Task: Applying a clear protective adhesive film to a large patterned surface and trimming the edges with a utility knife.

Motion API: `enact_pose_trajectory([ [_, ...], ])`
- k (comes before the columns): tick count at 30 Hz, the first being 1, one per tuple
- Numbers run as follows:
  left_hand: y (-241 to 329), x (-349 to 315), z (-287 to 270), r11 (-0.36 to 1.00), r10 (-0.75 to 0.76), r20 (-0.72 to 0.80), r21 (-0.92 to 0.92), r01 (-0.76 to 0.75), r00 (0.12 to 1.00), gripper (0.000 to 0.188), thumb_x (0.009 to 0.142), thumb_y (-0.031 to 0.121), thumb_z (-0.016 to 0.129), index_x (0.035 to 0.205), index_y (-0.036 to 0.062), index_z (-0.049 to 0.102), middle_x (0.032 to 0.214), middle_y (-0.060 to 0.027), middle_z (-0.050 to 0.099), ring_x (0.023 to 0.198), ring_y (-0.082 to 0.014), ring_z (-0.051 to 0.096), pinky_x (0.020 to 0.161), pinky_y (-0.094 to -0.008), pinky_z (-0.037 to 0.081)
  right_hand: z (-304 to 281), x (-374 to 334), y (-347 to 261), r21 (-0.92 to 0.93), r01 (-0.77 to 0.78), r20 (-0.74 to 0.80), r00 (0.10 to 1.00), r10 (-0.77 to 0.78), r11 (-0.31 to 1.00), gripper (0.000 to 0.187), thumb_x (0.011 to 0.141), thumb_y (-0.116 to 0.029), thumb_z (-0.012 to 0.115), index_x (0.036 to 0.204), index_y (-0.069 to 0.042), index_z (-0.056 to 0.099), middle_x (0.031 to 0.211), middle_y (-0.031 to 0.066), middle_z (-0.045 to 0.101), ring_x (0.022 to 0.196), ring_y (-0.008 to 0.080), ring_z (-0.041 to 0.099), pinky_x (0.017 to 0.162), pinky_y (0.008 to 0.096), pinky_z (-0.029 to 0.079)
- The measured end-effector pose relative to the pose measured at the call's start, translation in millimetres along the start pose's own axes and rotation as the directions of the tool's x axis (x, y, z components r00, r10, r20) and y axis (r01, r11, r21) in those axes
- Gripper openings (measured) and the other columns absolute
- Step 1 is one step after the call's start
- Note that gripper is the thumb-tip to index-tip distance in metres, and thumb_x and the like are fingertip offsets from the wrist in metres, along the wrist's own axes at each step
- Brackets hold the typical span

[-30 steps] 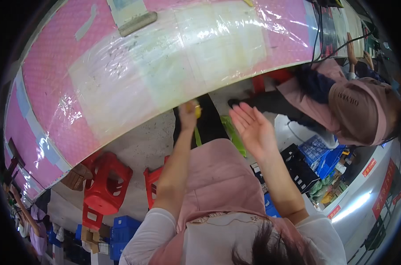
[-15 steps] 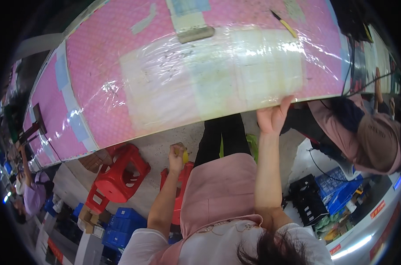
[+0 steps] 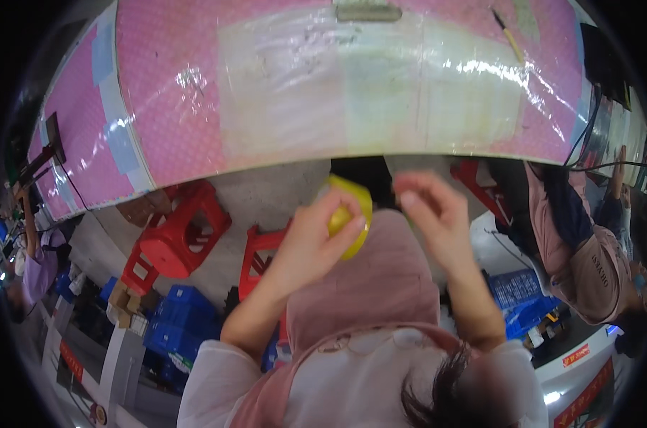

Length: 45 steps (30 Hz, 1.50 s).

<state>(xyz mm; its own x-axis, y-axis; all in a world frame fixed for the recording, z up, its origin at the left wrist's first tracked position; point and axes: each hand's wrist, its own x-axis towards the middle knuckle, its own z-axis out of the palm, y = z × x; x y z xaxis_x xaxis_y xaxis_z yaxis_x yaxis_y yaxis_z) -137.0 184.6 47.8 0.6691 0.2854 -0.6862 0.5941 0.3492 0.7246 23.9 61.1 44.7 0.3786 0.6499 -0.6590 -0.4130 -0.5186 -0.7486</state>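
Note:
In my left hand [image 3: 312,239] is a thin, glossy yellow piece [image 3: 362,203], gripped between thumb and fingers in front of my apron. Its exact kind is unclear because the fingers cover part of it and it is blurred. A short way to the right, my right hand [image 3: 437,217] is raised with half-curled fingers and the thumb apart from them. Nothing shows in it, and a gap separates it from the yellow piece. Both hands are just off the near edge of a pink, film-covered table [image 3: 173,135].
On the table lie a grey block-like bar [image 3: 370,13] and a yellow-handled slim tool [image 3: 510,39]. Red stools [image 3: 177,242] and blue crates [image 3: 181,317] stand at left. A co-worker in a pink apron [image 3: 583,274] is close on the right, near a blue basket [image 3: 512,289].
My right hand has left the table edge and come toward my middle. My left hand has risen with the yellow piece, now showing more of it. The view has shifted.

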Motion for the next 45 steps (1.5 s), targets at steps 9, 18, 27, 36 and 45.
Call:
enact_pose_trajectory([
  [9,46,13,-17,0.987,0.058,-0.114,0.153,-0.04,0.992,0.014,0.086,0.012,0.059,0.095,0.0055,0.05,0.078,-0.0121,0.061,0.07,-0.0273,0.063,0.062,-0.0335,0.047,16,47,-43,-0.254,0.331,0.325,0.914,-0.243,0.909,0.033,0.074,-0.012,0.072,0.102,0.001,0.062,0.087,0.0106,0.059,0.072,0.0173,0.056,0.062,0.0268,0.045],
  [18,59,20,-7,0.984,-0.062,-0.088,0.161,0.075,0.994,0.038,0.083,0.011,0.062,0.116,0.0069,0.044,0.088,-0.0147,0.065,0.08,-0.0323,0.066,0.066,-0.0325,0.05,9,47,-45,-0.338,0.507,0.3,0.857,-0.42,0.793,0.007,0.074,-0.005,0.067,0.079,-0.002,0.063,0.066,0.0104,0.057,0.061,0.0265,0.057,0.055,0.0349,0.046],
  [27,93,20,-57,0.968,-0.079,0.46,0.248,-0.042,0.885,0.028,0.069,0.015,0.07,0.088,0.0014,0.057,0.066,-0.0133,0.056,0.06,-0.0309,0.06,0.052,-0.0328,0.042,-19,35,-44,-0.179,0.245,0.248,0.948,-0.198,0.953,0.007,0.075,-0.003,0.071,0.078,-0.001,0.066,0.063,0.0056,0.056,0.053,0.0112,0.049,0.048,0.0243,0.037],
  [36,116,23,-163,0.924,-0.308,0.442,0.35,0.154,0.842,0.039,0.069,0.029,0.075,0.089,-0.0004,0.059,0.064,-0.0079,0.057,0.053,-0.0168,0.056,0.05,-0.0272,0.039,-48,45,-59,0.054,0.13,-0.173,0.978,-0.119,0.99,0.003,0.08,-0.002,0.067,0.078,-0.001,0.065,0.071,0.0021,0.062,0.061,0.0058,0.053,0.054,0.0217,0.043],
  [45,99,13,-303,0.705,-0.361,0.003,0.655,0.271,0.933,0.041,0.069,0.037,0.075,0.069,-0.0007,0.058,0.058,-0.0016,0.053,0.055,-0.0067,0.049,0.048,-0.0249,0.037,-167,83,-27,0.048,0.174,-0.487,0.864,-0.129,0.984,0.009,0.085,-0.01,0.065,0.084,-0.002,0.063,0.072,-0.0002,0.059,0.066,0.0062,0.051,0.06,0.0194,0.038],
])
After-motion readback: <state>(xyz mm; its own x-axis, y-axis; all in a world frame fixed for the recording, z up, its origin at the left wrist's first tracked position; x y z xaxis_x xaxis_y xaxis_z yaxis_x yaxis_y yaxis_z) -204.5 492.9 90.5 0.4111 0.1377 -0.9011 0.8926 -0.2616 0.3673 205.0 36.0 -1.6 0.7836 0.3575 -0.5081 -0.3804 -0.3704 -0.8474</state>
